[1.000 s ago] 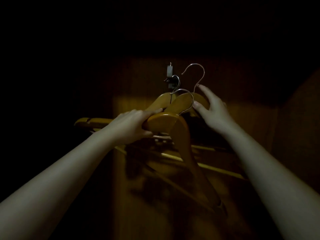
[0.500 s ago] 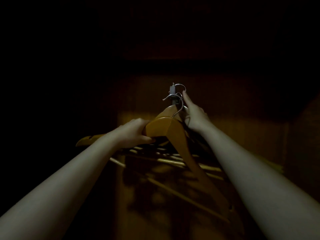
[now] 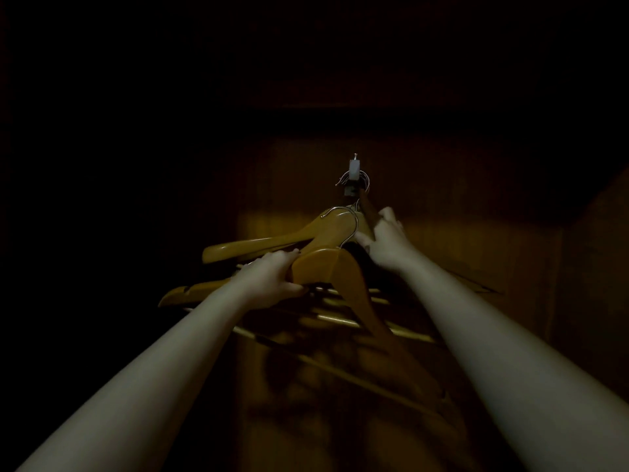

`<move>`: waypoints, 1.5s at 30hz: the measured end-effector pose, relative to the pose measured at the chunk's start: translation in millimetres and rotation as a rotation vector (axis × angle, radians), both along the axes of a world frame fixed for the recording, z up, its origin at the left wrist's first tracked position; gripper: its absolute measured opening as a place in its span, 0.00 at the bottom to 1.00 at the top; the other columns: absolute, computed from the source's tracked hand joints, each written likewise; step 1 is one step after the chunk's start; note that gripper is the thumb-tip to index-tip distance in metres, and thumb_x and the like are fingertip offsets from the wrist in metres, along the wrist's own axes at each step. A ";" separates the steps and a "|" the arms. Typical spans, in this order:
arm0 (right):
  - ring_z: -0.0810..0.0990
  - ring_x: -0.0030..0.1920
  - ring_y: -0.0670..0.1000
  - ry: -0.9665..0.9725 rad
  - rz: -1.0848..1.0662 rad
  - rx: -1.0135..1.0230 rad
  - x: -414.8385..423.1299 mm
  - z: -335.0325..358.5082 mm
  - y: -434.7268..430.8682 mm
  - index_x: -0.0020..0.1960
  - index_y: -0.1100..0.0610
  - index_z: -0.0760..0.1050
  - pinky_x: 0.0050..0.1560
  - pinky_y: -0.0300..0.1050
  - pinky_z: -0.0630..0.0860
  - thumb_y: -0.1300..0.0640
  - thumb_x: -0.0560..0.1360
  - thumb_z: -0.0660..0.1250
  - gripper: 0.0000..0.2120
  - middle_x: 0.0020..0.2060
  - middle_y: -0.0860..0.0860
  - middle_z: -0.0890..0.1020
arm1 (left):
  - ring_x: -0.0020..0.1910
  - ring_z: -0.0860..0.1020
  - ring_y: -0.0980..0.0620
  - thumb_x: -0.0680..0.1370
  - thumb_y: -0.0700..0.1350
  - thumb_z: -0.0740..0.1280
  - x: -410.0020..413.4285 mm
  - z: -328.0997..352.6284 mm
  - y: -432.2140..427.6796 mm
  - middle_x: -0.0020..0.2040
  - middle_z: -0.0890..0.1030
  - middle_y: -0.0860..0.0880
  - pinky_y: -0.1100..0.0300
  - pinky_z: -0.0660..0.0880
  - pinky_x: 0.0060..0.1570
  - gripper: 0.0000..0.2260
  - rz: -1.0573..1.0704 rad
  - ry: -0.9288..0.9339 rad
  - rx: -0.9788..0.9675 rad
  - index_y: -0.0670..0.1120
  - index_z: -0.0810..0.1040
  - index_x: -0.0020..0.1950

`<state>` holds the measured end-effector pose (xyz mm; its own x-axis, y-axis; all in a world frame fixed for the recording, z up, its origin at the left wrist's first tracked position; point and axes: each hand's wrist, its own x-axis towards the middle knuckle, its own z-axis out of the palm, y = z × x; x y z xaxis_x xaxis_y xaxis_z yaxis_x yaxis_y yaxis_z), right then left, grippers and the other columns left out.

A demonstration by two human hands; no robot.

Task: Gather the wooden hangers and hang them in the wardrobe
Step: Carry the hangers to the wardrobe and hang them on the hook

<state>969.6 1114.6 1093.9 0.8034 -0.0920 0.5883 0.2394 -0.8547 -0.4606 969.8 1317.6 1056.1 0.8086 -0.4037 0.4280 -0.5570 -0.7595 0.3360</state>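
Inside a dark wardrobe [image 3: 425,185], my left hand [image 3: 272,281] grips the neck of a bunch of wooden hangers [image 3: 326,267] with metal hooks, held at chest height. A small grey fitting [image 3: 354,175] on the back wall carries several metal hooks. Just below it, my right hand [image 3: 386,238] holds the neck of a darker hanger [image 3: 369,211] whose hook sits on that fitting. Another light hanger [image 3: 272,241] stretches out to the left behind the bunch. The lower bars of the hangers fade into shadow.
The wooden back wall [image 3: 476,240] is dimly lit in the middle. A side panel [image 3: 592,267] rises on the right. Everything to the left and above is black.
My right hand put a hanger's hook onto the grey fitting and has slid down to its neck. The bunch in my left hand stays roughly where it was.
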 end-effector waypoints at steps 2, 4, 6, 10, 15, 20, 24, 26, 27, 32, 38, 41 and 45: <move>0.61 0.69 0.58 -0.028 -0.037 -0.085 -10.1 -7.4 -1.4 0.71 0.57 0.62 0.71 0.56 0.61 0.54 0.78 0.60 0.23 0.68 0.55 0.62 | 0.51 0.78 0.48 0.73 0.49 0.69 -7.7 -2.0 6.5 0.55 0.78 0.50 0.39 0.73 0.57 0.24 -0.026 -0.018 -0.016 0.54 0.67 0.68; 0.60 0.70 0.58 -0.119 -0.054 -0.075 -24.6 -20.0 -1.9 0.74 0.54 0.58 0.71 0.56 0.59 0.54 0.78 0.60 0.25 0.69 0.54 0.62 | 0.45 0.79 0.51 0.73 0.49 0.68 -13.7 -6.0 14.4 0.49 0.79 0.52 0.41 0.74 0.55 0.21 -0.040 -0.050 -0.031 0.55 0.69 0.65; 0.62 0.69 0.56 -0.215 -0.031 -0.014 -42.5 -34.2 0.0 0.73 0.53 0.59 0.70 0.54 0.62 0.54 0.79 0.58 0.24 0.69 0.53 0.64 | 0.44 0.78 0.52 0.73 0.48 0.68 -21.3 -9.8 22.5 0.46 0.78 0.53 0.45 0.75 0.53 0.18 -0.055 -0.073 -0.040 0.55 0.71 0.62; 0.67 0.65 0.47 -0.247 0.151 0.074 -85.9 -58.4 18.0 0.72 0.50 0.61 0.61 0.44 0.68 0.49 0.79 0.56 0.22 0.67 0.49 0.67 | 0.47 0.78 0.52 0.73 0.49 0.69 -34.1 -15.5 34.1 0.48 0.78 0.53 0.46 0.76 0.52 0.18 -0.083 -0.061 -0.035 0.56 0.71 0.62; 0.71 0.58 0.43 -0.229 0.160 -0.044 -122.2 -75.8 38.8 0.74 0.42 0.48 0.60 0.45 0.73 0.46 0.72 0.67 0.38 0.60 0.40 0.65 | 0.46 0.80 0.51 0.72 0.50 0.70 -40.8 -10.5 29.6 0.48 0.80 0.50 0.45 0.78 0.51 0.17 -0.194 0.020 -0.058 0.52 0.74 0.59; 0.74 0.55 0.45 -0.426 0.019 -0.184 -113.6 -75.4 32.1 0.74 0.45 0.52 0.49 0.29 0.70 0.56 0.73 0.69 0.37 0.62 0.46 0.69 | 0.46 0.80 0.48 0.72 0.48 0.71 -47.4 11.5 -0.9 0.49 0.80 0.47 0.46 0.78 0.52 0.19 -0.265 0.047 -0.063 0.47 0.72 0.61; 0.69 0.55 0.43 -0.374 0.067 -0.104 -100.3 -49.6 9.8 0.75 0.45 0.51 0.53 0.35 0.69 0.57 0.75 0.66 0.35 0.58 0.43 0.65 | 0.51 0.78 0.48 0.74 0.53 0.68 -48.5 30.6 -26.3 0.55 0.78 0.47 0.52 0.76 0.53 0.24 -0.133 -0.196 0.041 0.47 0.67 0.66; 0.67 0.57 0.44 -0.342 0.075 -0.090 -91.3 -33.5 -2.8 0.75 0.46 0.50 0.58 0.41 0.68 0.56 0.75 0.65 0.35 0.61 0.47 0.67 | 0.53 0.77 0.47 0.75 0.54 0.65 -46.1 40.9 -35.5 0.57 0.76 0.47 0.55 0.74 0.51 0.25 -0.066 -0.334 0.097 0.48 0.63 0.69; 0.67 0.58 0.44 -0.331 0.079 -0.083 -86.8 -25.1 -8.9 0.75 0.46 0.50 0.59 0.41 0.67 0.56 0.75 0.65 0.35 0.63 0.49 0.67 | 0.53 0.77 0.47 0.76 0.54 0.65 -43.5 46.6 -39.1 0.56 0.76 0.48 0.54 0.74 0.51 0.24 -0.055 -0.362 0.095 0.49 0.64 0.68; 0.67 0.66 0.51 -0.234 0.092 -0.096 -61.1 10.9 -32.0 0.76 0.49 0.49 0.64 0.41 0.64 0.58 0.76 0.65 0.35 0.69 0.53 0.66 | 0.48 0.77 0.48 0.78 0.52 0.62 -23.4 65.3 -53.2 0.49 0.77 0.49 0.51 0.76 0.49 0.14 -0.001 -0.336 0.100 0.48 0.69 0.61; 0.65 0.70 0.55 -0.132 0.093 -0.233 -31.8 27.8 -24.9 0.76 0.48 0.47 0.70 0.55 0.63 0.57 0.75 0.65 0.37 0.71 0.53 0.65 | 0.36 0.75 0.56 0.78 0.51 0.61 1.7 58.8 -49.4 0.41 0.75 0.54 0.59 0.73 0.39 0.18 0.018 -0.174 -0.034 0.49 0.66 0.66; 0.64 0.71 0.55 -0.121 0.133 -0.251 -25.5 21.7 -16.0 0.76 0.49 0.48 0.71 0.54 0.63 0.58 0.75 0.65 0.36 0.71 0.53 0.65 | 0.43 0.78 0.53 0.78 0.50 0.62 8.6 47.7 -40.1 0.50 0.77 0.50 0.55 0.78 0.45 0.21 0.012 -0.077 -0.087 0.49 0.63 0.70; 0.64 0.71 0.53 -0.191 0.154 -0.228 -25.3 6.7 -12.2 0.76 0.50 0.49 0.70 0.51 0.62 0.58 0.76 0.64 0.34 0.72 0.50 0.64 | 0.50 0.78 0.48 0.77 0.51 0.62 9.6 33.7 -38.4 0.57 0.77 0.47 0.47 0.78 0.53 0.23 0.059 -0.122 -0.078 0.52 0.60 0.71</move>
<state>944.3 1102.4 1100.5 0.6709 0.1736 0.7209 0.4376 -0.8775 -0.1960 979.4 1279.1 1089.8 0.7700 -0.3187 0.5528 -0.5526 -0.7663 0.3278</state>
